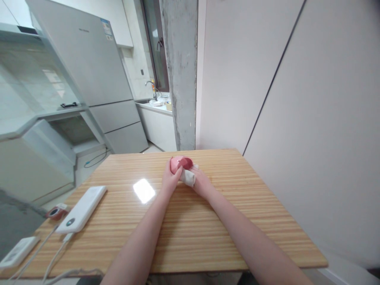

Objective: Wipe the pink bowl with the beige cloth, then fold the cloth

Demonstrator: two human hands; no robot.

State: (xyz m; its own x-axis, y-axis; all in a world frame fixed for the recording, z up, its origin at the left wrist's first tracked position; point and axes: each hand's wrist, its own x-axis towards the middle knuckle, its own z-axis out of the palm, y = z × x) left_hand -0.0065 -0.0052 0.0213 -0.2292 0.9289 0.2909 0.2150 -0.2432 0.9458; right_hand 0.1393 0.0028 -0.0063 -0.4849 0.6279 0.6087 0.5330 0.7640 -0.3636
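Both arms reach out over a striped wooden table (225,221). My left hand (170,180) grips a small pink and dark red object (181,162) near the table's far middle. My right hand (200,182) holds a crumpled white cloth or tissue (189,177) pressed against that object. The two hands touch each other around it. What the pink object is cannot be made out.
A white power bank (82,208) with cables lies at the table's left. A small red round item (56,212) sits beside it and a white flat device (16,252) lies at the near left corner. Behind stand a fridge (89,67), a concrete pillar (181,71) and a sink counter (154,103).
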